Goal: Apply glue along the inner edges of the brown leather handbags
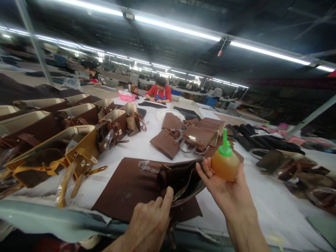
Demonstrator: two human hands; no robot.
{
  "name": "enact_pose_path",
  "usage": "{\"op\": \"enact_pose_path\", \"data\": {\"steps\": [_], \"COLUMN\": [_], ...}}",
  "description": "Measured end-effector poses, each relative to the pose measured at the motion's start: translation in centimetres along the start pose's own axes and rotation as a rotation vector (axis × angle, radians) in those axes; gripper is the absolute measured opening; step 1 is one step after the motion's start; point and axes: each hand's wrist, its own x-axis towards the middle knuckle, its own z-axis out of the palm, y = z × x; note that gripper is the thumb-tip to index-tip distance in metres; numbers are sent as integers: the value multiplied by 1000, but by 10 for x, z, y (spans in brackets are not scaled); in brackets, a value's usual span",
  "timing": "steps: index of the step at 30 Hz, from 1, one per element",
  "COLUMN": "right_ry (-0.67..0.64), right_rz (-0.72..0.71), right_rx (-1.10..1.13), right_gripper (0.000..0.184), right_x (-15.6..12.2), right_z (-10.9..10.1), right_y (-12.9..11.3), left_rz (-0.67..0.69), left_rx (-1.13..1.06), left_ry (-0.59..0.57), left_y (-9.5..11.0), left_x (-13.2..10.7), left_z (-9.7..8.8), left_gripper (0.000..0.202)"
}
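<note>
A dark brown handbag (pixel 181 178) lies with its mouth spread toward me, its dark lining showing, on a flat brown sheet (pixel 115 189). My left hand (pixel 154 217) is at the bag's near edge, its index finger stretched along the opening and the other fingers curled; the thumb is hidden. In my right hand (pixel 231 196) sits a round squeeze bottle (pixel 225 164) of amber liquid with a green nozzle cap, tip up. Fingertips of that same hand come up to the bag's right edge. Clear plastic wrap (pixel 148 167) covers a strap behind the opening.
Rows of open-topped brown bags (pixel 26 129) and a mustard-trimmed bag (pixel 78 150) stand at left. Flat brown bags (pixel 196 134) lie beyond the work. More bags (pixel 296 168) are at right. Across the table, a person in red sleeves (pixel 160 92) works near a pink basin (pixel 127 96).
</note>
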Motion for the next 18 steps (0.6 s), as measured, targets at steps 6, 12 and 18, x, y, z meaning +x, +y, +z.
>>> {"op": "enact_pose_path", "data": {"steps": [6, 12, 18], "right_ry": [-2, 27, -22], "right_rz": [-58, -38, -74], "right_rx": [0, 23, -12], "right_gripper": [50, 53, 49], "right_x": [1, 6, -2], "right_z": [1, 1, -4], "right_y": [3, 5, 2], "left_rz": [74, 211, 350], "left_rx": [-6, -536, -772], "left_ry": [378, 150, -457], "left_y": [-10, -19, -16], "left_x": [-7, 41, 102], "left_z": [-16, -60, -66], "left_gripper": [21, 24, 44]}}
